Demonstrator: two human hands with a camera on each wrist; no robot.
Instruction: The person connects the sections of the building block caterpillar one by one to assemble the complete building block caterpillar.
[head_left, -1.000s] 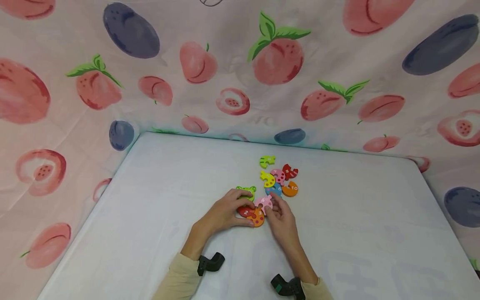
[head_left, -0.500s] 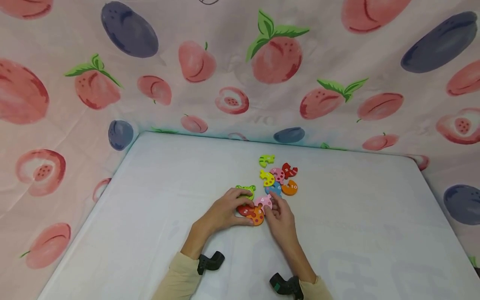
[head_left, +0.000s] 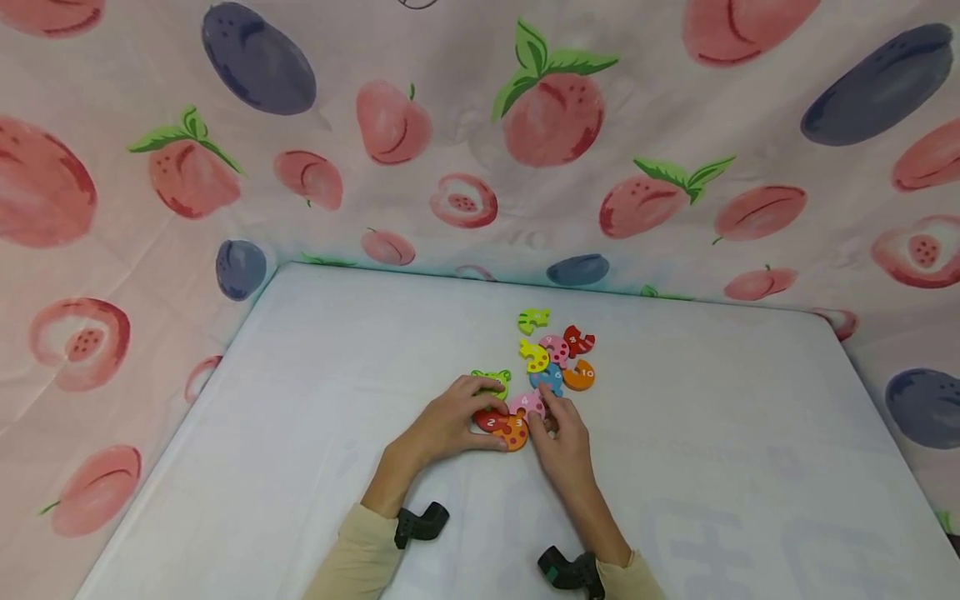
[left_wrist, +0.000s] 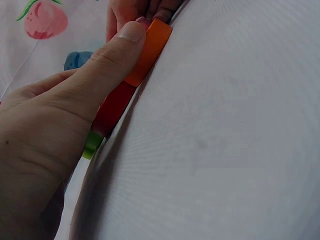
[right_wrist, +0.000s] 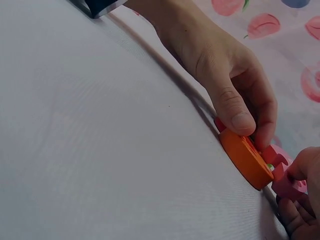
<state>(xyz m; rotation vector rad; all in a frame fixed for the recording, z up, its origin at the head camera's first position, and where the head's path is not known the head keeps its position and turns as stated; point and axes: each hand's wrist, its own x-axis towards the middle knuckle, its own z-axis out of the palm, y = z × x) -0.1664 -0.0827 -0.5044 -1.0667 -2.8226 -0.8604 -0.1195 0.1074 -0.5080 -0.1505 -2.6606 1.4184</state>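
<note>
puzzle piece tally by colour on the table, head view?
Green: 2, the loose one at the back and one under the left hand
Red: 2
Orange: 2
Pink: 2, the nearer pinched by the right hand
Yellow: 1
Blue: 1
Total: 10

The head view is evenly and softly lit, bright, with no glare; the desk (head_left: 315, 400) looks pale and washed, and only faint shadows sit under the hands. Its edges curve slightly. Both wrist views are dimmer and greyer. The left thumb (left_wrist: 107, 65) is soft, perhaps out of focus; a dark shadow trails the left hand (right_wrist: 225, 75).
</note>
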